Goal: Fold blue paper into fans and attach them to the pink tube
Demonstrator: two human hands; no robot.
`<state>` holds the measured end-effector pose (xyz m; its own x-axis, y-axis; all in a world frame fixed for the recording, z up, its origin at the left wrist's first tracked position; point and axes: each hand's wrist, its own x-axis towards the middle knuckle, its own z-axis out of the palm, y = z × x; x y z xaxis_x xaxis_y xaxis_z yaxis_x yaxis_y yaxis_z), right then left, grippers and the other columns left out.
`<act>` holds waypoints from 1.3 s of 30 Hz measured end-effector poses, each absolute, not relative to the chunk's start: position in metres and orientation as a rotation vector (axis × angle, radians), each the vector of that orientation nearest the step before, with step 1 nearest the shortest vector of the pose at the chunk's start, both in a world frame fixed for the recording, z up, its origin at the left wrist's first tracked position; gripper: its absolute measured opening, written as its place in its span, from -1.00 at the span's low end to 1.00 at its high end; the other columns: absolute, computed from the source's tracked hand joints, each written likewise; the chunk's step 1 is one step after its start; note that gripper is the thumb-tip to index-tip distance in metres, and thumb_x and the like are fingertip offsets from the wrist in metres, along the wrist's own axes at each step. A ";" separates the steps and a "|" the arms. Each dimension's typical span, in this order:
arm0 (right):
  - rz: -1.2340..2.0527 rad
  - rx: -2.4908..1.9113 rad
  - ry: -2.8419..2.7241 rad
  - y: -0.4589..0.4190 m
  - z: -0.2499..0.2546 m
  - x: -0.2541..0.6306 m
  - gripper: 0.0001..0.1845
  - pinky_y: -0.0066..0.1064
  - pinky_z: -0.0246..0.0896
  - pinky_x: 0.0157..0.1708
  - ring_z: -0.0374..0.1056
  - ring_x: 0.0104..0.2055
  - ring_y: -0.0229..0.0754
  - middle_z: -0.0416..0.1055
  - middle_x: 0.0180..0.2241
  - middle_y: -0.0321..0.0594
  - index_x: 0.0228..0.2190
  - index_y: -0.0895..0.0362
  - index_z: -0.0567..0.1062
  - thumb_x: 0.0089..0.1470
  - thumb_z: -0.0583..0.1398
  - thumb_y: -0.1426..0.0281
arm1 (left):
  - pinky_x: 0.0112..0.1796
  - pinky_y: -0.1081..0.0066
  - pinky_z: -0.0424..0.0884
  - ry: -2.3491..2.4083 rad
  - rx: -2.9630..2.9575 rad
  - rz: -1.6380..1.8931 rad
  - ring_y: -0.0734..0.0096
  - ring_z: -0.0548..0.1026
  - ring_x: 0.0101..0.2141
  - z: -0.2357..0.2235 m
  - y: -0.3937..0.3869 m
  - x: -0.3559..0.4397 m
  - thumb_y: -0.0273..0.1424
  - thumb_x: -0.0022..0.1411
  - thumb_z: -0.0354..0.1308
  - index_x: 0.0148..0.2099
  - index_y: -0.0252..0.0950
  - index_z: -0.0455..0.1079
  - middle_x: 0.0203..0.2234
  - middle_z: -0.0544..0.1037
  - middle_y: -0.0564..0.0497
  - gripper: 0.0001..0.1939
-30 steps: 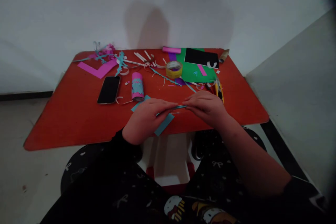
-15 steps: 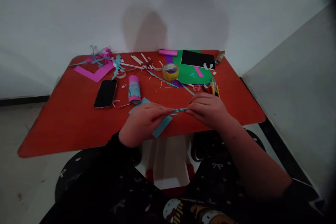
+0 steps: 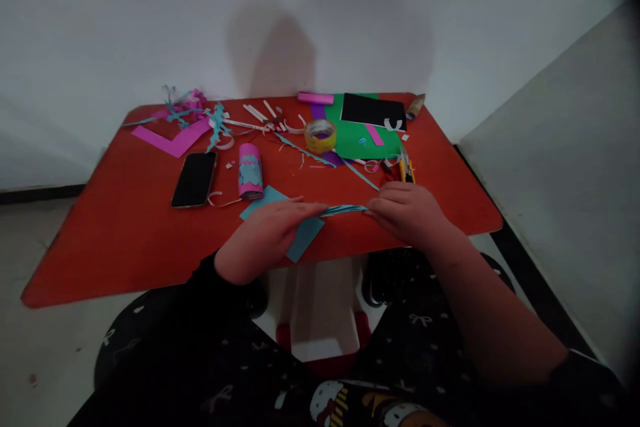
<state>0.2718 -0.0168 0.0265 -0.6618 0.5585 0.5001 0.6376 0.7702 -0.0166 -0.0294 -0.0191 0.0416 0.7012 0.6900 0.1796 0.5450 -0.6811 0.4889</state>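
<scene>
A thin light-blue paper strip (image 3: 343, 210) stretches between my hands, just above the red table's near edge. My left hand (image 3: 267, 237) holds one end of it, with the fingers lying over a blue paper piece (image 3: 305, 239). Another blue piece (image 3: 263, 203) shows beyond those fingers. My right hand (image 3: 410, 213) pinches the other end between curled fingers and thumb. Part of the strip is hidden inside each hand.
The red table (image 3: 100, 260) carries a black phone (image 3: 194, 179), a pink-and-blue paper tube (image 3: 250, 171), a yellow tape roll (image 3: 320, 135), green card (image 3: 363, 140), black card (image 3: 373, 111), a yellow utility knife (image 3: 406, 168), and scattered paper scraps.
My hands have drawn slightly apart, and more of the blue strip now shows between them. The table sits a little further left in the view.
</scene>
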 end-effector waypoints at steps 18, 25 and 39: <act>-0.137 -0.824 -2.418 -0.022 0.031 0.231 -0.72 -0.15 0.32 -0.05 0.48 -0.10 -0.03 0.61 -0.16 -0.10 -0.05 0.07 0.55 0.27 0.24 0.22 | 0.25 0.20 0.36 0.931 2.663 0.598 0.30 0.50 0.17 0.033 -0.027 -0.023 -0.58 0.37 0.03 0.35 -0.22 0.30 0.18 0.54 -0.07 -0.46; -0.106 -0.754 -2.307 -0.017 0.025 0.223 -0.85 -0.30 0.36 -0.20 0.46 -0.28 -0.15 0.61 -0.32 -0.16 -0.17 0.11 0.57 0.29 0.23 0.32 | 0.05 0.25 0.48 1.110 2.588 0.718 0.25 0.58 0.01 0.036 -0.028 -0.027 -0.34 0.45 0.08 0.24 -0.25 0.40 0.00 0.63 -0.12 -0.63; -0.047 -0.767 -2.265 -0.018 0.024 0.226 -0.81 -0.28 0.38 -0.18 0.46 -0.25 -0.13 0.60 -0.29 -0.13 -0.12 0.12 0.55 0.25 0.28 0.33 | -0.12 0.34 0.47 1.117 2.619 1.038 0.32 0.64 -0.19 0.032 -0.028 -0.025 -0.30 0.43 0.15 -0.04 -0.27 0.58 -0.19 0.70 -0.06 -0.78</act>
<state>0.2262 -0.0177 0.0241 -0.5535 0.5124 0.6566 0.5393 0.8213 -0.1863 -0.0253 -0.0283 0.0320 0.4953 0.6728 0.5496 0.5971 -0.7231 0.3471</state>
